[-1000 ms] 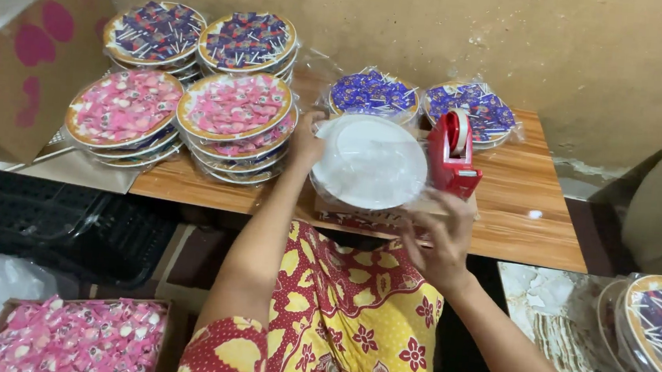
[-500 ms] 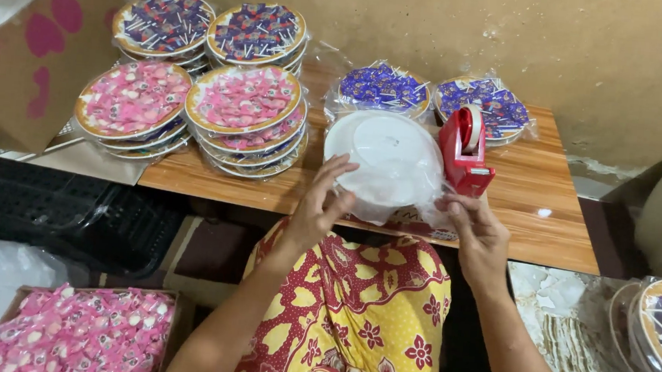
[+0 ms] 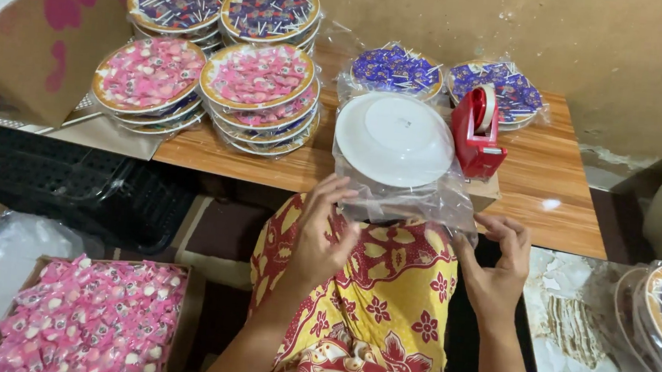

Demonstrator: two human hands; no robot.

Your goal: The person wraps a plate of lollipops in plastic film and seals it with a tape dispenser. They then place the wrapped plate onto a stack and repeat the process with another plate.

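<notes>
Upturned white plate (image 3: 394,139) inside a clear bag (image 3: 432,203), lying at the near edge of the wooden counter (image 3: 540,179), centre of view. Bag mouth hanging over the edge toward the lap, at 6 o'clock from the plate.

Left hand (image 3: 322,236) at 7 o'clock from the plate: grip closed on the loose film of the bag's near left corner, thumb and fingers pinching. Right hand (image 3: 498,264) at 5 o'clock: fingers curled at the bag's near right corner, apparently pinching film; exact contact hard to tell.

Red tape dispenser (image 3: 478,132) at 3 o'clock from the plate, just beside it, set on a small box. Two wrapped plates of blue sweets (image 3: 394,66) at 12 o'clock. Stacks of plates of pink sweets (image 3: 259,78) at 9 to 10 o'clock, blue stacks (image 3: 269,8) behind them. Carton of pink sweets (image 3: 84,320) on the floor, lower left.

Handling, as judged: plate stiff, probably light, likely breakable or crackable if dropped off the edge. Film thin, soft, slippery, prone to crumple and tear. Best hold: film gathered at both near corners, pulled taut under the rim; plate itself steadied by its rim through the bag, never by the film alone.
</notes>
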